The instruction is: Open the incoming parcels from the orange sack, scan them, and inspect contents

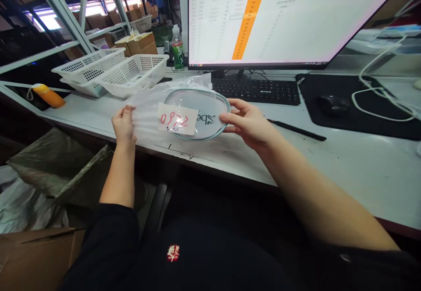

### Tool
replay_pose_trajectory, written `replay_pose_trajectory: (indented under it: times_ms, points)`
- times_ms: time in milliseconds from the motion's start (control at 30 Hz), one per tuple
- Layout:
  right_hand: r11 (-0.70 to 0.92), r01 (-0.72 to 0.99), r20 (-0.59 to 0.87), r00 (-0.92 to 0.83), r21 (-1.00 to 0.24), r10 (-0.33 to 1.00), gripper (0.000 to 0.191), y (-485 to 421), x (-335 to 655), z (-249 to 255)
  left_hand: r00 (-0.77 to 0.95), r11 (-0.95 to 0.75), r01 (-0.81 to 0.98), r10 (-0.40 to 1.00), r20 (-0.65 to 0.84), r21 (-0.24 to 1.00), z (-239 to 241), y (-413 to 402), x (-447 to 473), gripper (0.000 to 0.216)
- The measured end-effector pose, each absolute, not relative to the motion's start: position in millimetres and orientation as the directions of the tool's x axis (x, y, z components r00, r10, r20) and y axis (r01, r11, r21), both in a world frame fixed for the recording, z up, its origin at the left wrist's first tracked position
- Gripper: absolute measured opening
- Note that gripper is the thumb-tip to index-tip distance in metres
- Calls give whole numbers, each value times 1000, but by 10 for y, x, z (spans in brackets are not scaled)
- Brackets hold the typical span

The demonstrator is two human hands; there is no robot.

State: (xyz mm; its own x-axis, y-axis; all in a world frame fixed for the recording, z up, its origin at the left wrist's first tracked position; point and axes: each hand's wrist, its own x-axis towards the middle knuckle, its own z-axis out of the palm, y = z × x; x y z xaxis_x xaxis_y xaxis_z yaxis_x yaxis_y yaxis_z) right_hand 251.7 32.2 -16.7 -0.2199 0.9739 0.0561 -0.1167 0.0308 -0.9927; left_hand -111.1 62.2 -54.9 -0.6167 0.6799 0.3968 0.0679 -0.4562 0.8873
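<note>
I hold a clear round lens (pixel 205 111) inside a thin plastic bag (pixel 148 111) just above the white desk's front edge (pixel 345 172). A pale label (pixel 177 118) with red handwritten digits is stuck on it, and dark printed letters show beside the label. My left hand (pixel 124 124) pinches the bag's left side, fingers closed. My right hand (pixel 248 122) grips the lens's right rim between thumb and fingers.
Two white perforated baskets (pixel 131 74) stand at the back left, with a green bottle (pixel 177 47) behind them. A black keyboard (pixel 256 90) lies under a large monitor (pixel 279 19). A black pen (pixel 297 129), a mouse (pixel 333 105) on a black mat, white cables (pixel 378 94) and an orange tool (pixel 49 96).
</note>
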Motion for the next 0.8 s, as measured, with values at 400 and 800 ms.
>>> replay_pose_trajectory:
  times_ms: [400, 800]
  points:
    - [-52, -384, -27, -69, -922, 997, 57, 446, 1874, -469, 49, -93, -544, 989, 142, 834, -853, -11, -198, 82]
    - [45, -218, 74, -126, -975, 989, 58, 306, 2020, -314, -257, -154, -646, 966, -22, 748, -974, -58, 339, 66]
